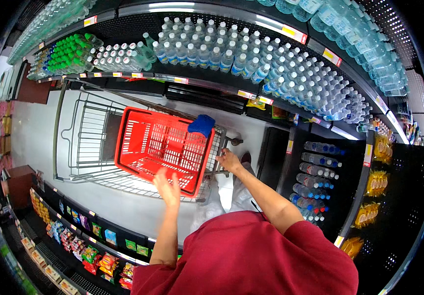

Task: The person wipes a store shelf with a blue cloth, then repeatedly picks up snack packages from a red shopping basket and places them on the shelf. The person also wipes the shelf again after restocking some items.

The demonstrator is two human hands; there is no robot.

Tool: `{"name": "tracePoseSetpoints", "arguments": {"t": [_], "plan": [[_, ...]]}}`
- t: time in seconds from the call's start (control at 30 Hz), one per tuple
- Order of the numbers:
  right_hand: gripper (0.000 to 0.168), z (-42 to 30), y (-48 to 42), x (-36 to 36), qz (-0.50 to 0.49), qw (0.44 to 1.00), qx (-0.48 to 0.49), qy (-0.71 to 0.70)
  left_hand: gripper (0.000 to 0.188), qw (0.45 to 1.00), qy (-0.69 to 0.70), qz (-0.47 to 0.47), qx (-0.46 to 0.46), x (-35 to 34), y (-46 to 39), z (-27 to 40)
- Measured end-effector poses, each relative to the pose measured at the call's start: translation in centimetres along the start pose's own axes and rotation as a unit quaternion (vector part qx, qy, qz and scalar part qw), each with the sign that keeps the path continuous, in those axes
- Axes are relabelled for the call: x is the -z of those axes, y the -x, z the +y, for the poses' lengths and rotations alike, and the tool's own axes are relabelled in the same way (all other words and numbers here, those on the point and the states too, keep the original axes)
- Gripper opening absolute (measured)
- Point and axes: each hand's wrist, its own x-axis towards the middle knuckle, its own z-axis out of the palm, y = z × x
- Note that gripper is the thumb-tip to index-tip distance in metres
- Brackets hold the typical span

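Note:
A red plastic shopping basket point(149, 114) rests on a metal wire shopping cart point(90, 136) in front of me. My left hand point(167, 186) is over the basket's near side, blurred, its fingers apart and nothing seen in them. At the cart's handle end is my right hand point(229, 161), its fingers bent beside the handle; whether they close on it I cannot tell. A blue cloth point(201, 125) hangs over the basket's far right corner. The basket holds nothing that I can see.
Shelves beyond the cart hold rows of clear water bottles point(215, 59), green-capped bottles point(68, 53) and large bottles point(359, 37). Bottles lie on a lower shelf point(311, 180) at the right, near yellow packs point(376, 182). Snack bags point(90, 254) fill the lower left shelves. Plastic bags lie near my feet.

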Motion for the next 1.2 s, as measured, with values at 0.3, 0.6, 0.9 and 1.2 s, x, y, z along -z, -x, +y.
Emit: {"name": "tracePoseSetpoints", "arguments": {"t": [0.3,0.6,0.9,1.2], "plan": [[0.035,8.2,5.0,12.4,-0.053,0.988,0.026,0.144,0.047,0.989,0.090,-0.116,0.009,-11.3,6.2,10.3],[0.017,27.1,6.3,21.1,0.040,0.999,-0.026,0.011,0.049,0.941,-0.110,-0.170,0.273,-16.9,4.5,10.6],[0.024,26.2,9.4,24.9,0.046,0.992,-0.078,-0.088,0.045,0.958,-0.024,-0.165,0.234,-18.1,3.5,6.1],[0.027,27.1,9.4,27.1,0.000,0.996,-0.089,0.020,0.047,0.971,-0.027,-0.100,0.214,-20.0,2.2,5.1]]}}
